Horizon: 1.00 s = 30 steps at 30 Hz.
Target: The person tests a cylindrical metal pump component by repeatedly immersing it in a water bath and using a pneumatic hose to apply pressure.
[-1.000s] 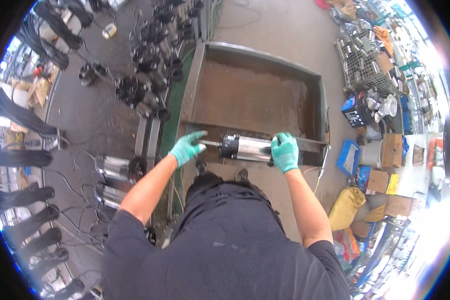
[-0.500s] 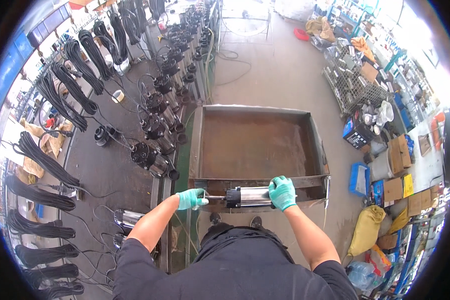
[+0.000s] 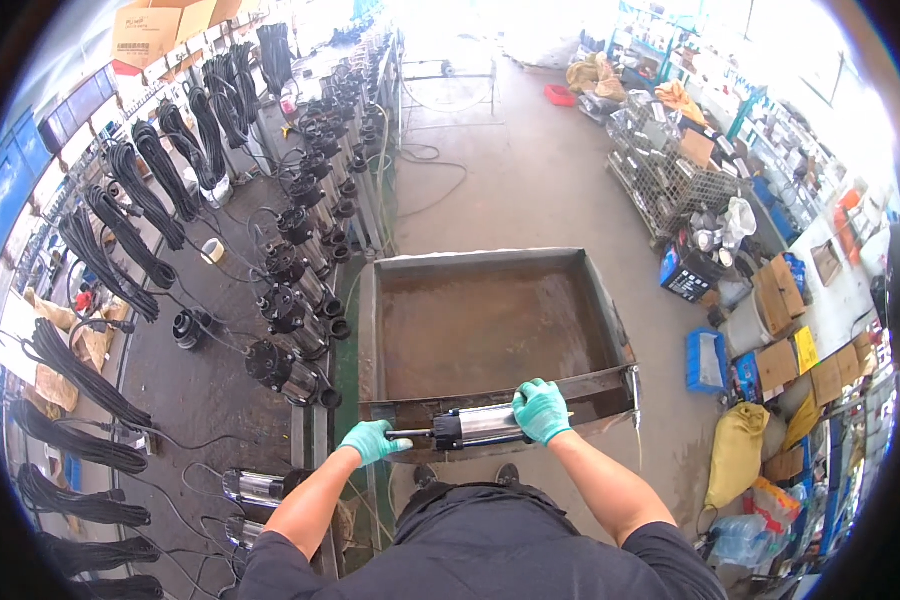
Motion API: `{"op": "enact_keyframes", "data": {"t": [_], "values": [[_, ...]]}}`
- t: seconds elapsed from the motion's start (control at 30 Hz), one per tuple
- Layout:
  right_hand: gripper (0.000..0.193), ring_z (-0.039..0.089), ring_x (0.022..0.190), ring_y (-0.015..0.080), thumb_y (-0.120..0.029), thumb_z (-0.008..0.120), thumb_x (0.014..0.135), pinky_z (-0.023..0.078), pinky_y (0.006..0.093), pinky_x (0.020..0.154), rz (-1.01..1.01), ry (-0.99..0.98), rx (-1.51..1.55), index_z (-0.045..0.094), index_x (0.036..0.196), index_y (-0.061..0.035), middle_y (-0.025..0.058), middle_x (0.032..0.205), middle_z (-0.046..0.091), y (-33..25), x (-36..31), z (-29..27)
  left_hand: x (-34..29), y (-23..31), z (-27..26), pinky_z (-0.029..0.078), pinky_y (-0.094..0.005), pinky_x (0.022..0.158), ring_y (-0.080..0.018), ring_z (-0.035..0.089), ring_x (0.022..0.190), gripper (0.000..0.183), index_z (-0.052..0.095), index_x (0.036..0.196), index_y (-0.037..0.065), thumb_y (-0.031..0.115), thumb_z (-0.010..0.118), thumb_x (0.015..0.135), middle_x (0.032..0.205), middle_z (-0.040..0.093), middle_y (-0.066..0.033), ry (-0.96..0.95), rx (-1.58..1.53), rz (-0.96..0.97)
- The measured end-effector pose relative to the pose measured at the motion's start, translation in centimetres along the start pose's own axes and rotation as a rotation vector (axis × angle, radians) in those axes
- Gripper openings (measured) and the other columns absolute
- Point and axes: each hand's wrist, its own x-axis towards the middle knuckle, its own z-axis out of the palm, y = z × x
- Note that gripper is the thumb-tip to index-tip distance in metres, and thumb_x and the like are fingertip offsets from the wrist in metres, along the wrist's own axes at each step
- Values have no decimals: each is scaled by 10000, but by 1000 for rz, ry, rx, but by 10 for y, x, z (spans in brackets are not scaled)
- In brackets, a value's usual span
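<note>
1 silver-and-black cylinder (image 3: pixel 490 426): over the metal tank's (image 3: pixel 370 330) 6 o'clock end. 1 right hand (image 3: pixel 543 411), green-gloved: clasping the cylinder's 3 o'clock end. 1 left hand (image 3: pixel 370 441), likewise gloved: at the 9 o'clock rod (image 3: pixel 420 433), closure uncertain.

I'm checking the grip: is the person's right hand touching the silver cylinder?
Touching. The head view shows the gloved right hand curled over the right end of the silver cylinder, no visible gap.
</note>
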Motion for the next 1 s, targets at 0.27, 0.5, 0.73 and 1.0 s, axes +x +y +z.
{"op": "enact_keyframes", "data": {"t": [0.27,0.5,0.73,1.0], "values": [[214,628,927,336,-249,591,910,476,426,895,-31,19,9,704,884,-69,144,948,690,-3,4,5,-1,-36,62,548,-343,633,-218,693,773,243,614,1039,64,159,775,883,918,699,-97,-55,-1094,-98],[229,635,928,327,-257,586,911,473,424,903,-14,30,8,708,880,-66,141,942,692,4,-1,2,-1,5,7,555,-403,783,-362,685,867,411,643,1065,70,410,757,863,928,710,-174,202,-189,-11],[240,641,935,321,-264,579,915,471,423,907,-35,15,10,714,886,-69,142,941,696,-1,3,1,16,-28,19,490,-304,492,-176,626,609,487,639,1022,62,544,588,971,841,704,-103,-535,-1425,-778],[227,641,920,316,-254,580,908,468,424,901,-60,36,6,707,873,-69,138,927,693,3,0,6,-4,-21,47,542,-284,679,-147,656,827,255,553,1161,78,183,684,969,983,640,-46,-49,-1361,-145]]}}
